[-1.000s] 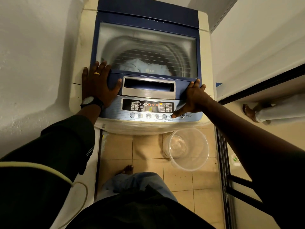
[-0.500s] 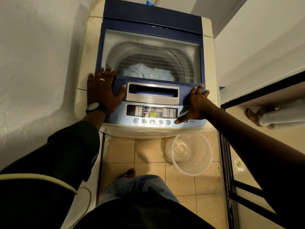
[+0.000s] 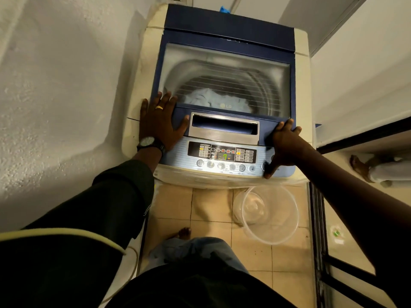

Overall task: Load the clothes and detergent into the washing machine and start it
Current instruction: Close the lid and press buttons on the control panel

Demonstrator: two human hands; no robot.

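Resting unclenched on the rigid lid's [image 3: 225, 108] front corners, the left hand [image 3: 159, 121] and right hand [image 3: 287, 143] grasp nothing, and the control panel [image 3: 222, 155] probably needs only light thumb pressure.

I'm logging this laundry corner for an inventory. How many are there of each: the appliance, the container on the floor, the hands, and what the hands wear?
Washing machine: 1
Clear plastic basin: 1
Wristwatch: 1
Gold ring: 1
Hands: 2 (left hand, right hand)
Total: 6
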